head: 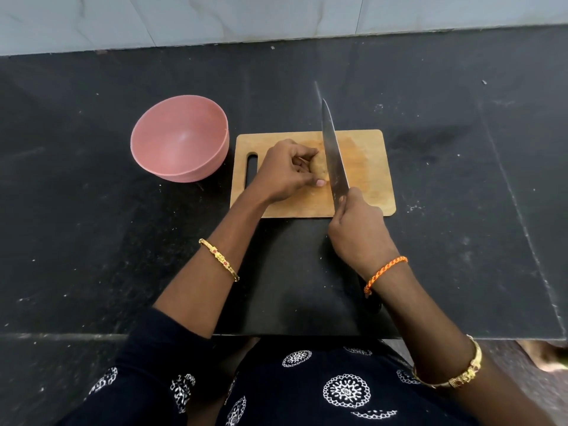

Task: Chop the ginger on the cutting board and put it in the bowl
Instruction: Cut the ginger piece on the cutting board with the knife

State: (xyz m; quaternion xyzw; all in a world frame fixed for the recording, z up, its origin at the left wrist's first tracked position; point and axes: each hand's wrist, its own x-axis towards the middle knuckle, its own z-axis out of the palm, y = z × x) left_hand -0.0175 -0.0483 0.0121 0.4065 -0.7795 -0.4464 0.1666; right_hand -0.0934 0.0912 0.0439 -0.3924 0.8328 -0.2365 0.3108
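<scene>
A tan piece of ginger (319,169) lies on the wooden cutting board (365,179), mostly covered by my left hand (287,170), which holds it down with curled fingers. My right hand (358,229) grips the handle of a large steel knife (333,152). The blade runs away from me, right beside the ginger's right end, its tip reaching past the board's far edge. An empty pink bowl (179,138) stands just left of the board.
Everything sits on a black stone counter (92,226) against a pale tiled wall (215,16). The counter's front edge runs near my body. The board has a handle slot (251,169) at its left end.
</scene>
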